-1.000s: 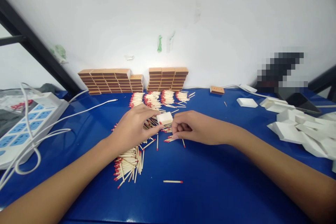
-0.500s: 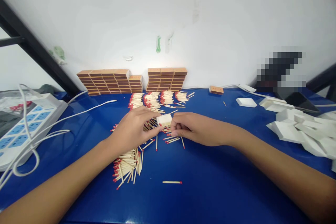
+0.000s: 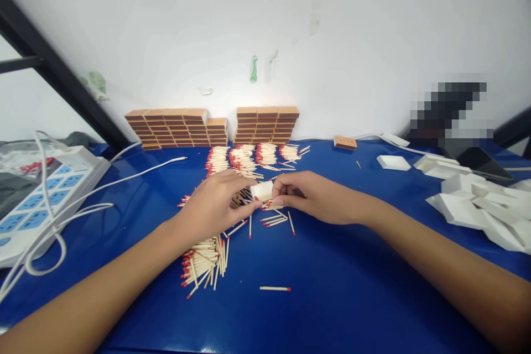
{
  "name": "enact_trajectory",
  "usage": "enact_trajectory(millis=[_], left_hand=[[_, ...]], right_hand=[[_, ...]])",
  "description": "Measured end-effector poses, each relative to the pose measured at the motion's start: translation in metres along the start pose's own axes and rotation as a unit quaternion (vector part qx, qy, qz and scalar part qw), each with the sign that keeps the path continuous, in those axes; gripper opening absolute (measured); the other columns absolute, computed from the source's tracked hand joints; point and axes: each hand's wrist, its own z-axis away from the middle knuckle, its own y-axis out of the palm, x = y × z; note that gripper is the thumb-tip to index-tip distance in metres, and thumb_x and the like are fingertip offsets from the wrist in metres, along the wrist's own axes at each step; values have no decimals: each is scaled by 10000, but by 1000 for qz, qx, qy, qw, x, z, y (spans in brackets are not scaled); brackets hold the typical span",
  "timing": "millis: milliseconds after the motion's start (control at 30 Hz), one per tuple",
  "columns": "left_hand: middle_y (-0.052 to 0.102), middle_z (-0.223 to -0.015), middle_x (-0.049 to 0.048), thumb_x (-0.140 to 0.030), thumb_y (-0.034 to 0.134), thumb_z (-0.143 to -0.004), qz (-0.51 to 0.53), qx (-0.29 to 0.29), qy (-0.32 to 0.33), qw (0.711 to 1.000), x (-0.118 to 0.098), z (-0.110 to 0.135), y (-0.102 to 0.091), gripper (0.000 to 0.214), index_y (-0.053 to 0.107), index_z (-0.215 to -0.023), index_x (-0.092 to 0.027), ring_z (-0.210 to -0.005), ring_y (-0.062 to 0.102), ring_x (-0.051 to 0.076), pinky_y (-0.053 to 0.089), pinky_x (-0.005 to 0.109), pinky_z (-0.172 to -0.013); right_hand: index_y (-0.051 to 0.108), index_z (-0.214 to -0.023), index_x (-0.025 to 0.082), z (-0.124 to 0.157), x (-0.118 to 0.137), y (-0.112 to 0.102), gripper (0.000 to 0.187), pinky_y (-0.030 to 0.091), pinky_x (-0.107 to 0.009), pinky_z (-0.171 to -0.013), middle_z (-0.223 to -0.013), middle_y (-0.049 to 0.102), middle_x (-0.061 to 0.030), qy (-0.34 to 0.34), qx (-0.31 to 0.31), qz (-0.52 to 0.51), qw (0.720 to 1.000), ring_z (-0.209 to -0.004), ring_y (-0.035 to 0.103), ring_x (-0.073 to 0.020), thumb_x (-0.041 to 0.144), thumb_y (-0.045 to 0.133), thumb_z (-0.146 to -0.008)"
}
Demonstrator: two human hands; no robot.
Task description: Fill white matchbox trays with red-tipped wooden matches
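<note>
A small white matchbox tray (image 3: 261,191) is pinched at its left end by the thumb and fingers of my left hand (image 3: 222,199). Matches show along its near side. At the tray's right end, my right hand (image 3: 307,194) has its thumb and fingers closed on it; the fingertips are partly hidden. Loose red-tipped matches (image 3: 274,221) lie under and in front of the hands. A larger match pile (image 3: 203,263) sits below my left wrist, and one single match (image 3: 275,289) lies nearer to me. Beyond the hands are several bunches of matches (image 3: 243,160).
Stacked brown matchboxes (image 3: 174,128) and a second stack (image 3: 267,126) stand against the wall. One matchbox (image 3: 345,142) lies apart. White trays (image 3: 481,202) are heaped at right. A power strip (image 3: 53,193) with white cables occupies the left side of the blue table (image 3: 332,298).
My right hand has risen slightly and its thumb and fingers have come against the tray's right end. My left hand keeps hold of the tray. The view has shifted a little.
</note>
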Motion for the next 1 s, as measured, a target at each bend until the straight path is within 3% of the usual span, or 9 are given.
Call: enact_trajectory(millis=[500, 633, 867, 1000], left_hand=[[772, -1054, 68, -449, 677, -964, 3, -7, 8, 1000, 1, 1, 1, 360, 724, -1214, -194, -972, 711, 220, 575, 370, -862], [773, -1055, 73, -442, 686, -959, 6, -4, 3, 1000, 1, 1, 1, 357, 721, -1221, -201, -981, 711, 223, 580, 374, -872], [774, -1045, 57, -438, 682, -964, 15, -9, 12, 1000, 1, 1, 1, 359, 711, -1241, -211, -957, 707, 213, 579, 371, -849], [771, -1061, 37, -413, 695, -957, 24, -11, 11, 1000, 2, 2, 2, 343, 706, -1244, -225, -981, 702, 205, 569, 373, -866]], right_hand=[[713, -1017, 164, -5, -3, -3, 432, 410, -279, -653, -793, 631, -11, 8, 12, -77, 997, -705, 504, -126, 574, 584, -972], [685, -959, 159, -6, -3, -2, 486, 411, -275, -643, -756, 606, -1, 9, 0, -87, 996, -681, 510, -121, 632, 576, -956], [634, -902, 169, -9, -3, -1, 417, 338, -262, -595, -697, 509, 40, 20, -7, -94, 995, -631, 423, -99, 584, 629, -940], [627, -881, 166, -11, -6, -1, 402, 344, -264, -626, -730, 534, 33, 27, 0, -133, 991, -664, 437, -102, 564, 679, -909]])
